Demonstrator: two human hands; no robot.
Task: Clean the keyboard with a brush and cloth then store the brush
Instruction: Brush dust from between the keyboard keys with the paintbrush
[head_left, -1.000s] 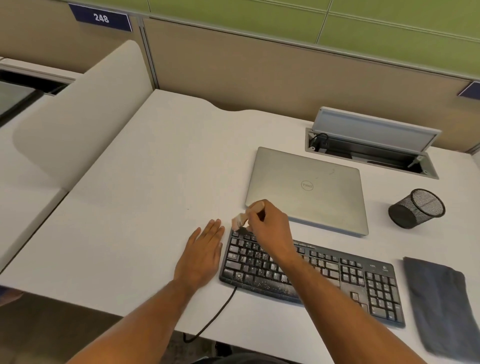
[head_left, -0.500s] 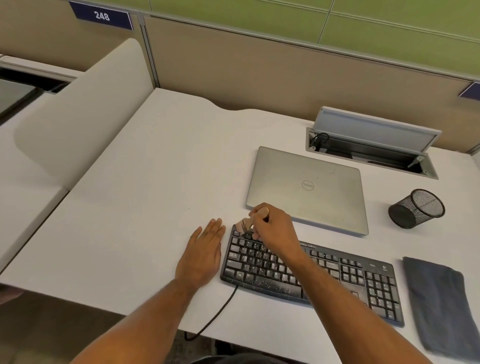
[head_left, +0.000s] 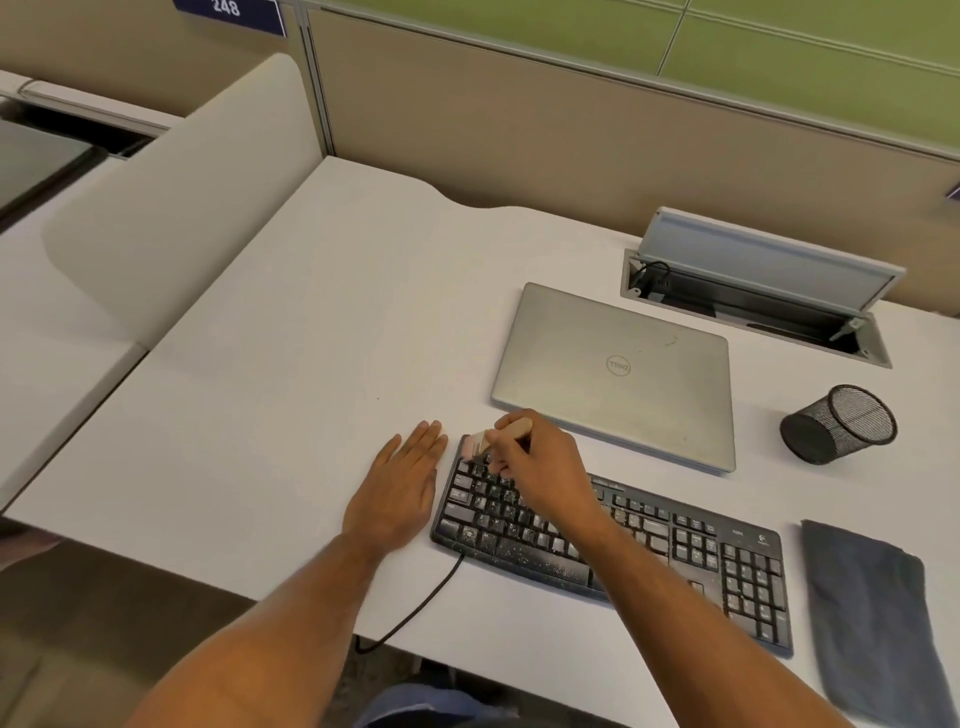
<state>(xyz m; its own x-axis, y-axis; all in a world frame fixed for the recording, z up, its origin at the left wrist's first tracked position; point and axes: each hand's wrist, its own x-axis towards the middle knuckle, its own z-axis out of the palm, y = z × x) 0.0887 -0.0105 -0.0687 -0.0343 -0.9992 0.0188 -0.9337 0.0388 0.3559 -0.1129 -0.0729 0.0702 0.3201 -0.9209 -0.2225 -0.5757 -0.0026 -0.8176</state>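
Observation:
A black keyboard speckled with white dust lies near the desk's front edge. My right hand grips a small wooden-handled brush, its pale bristles resting on the keyboard's top-left corner. My left hand lies flat on the desk, fingers together, just left of the keyboard. A dark grey cloth lies folded to the right of the keyboard.
A closed silver laptop sits behind the keyboard. A black mesh cup lies tipped on its side at the right. An open cable hatch is at the back. The keyboard's cable drops over the white desk edge.
My right hand has swept the brush a short way across the keyboard's top-left corner. My left hand has stayed flat beside the keyboard.

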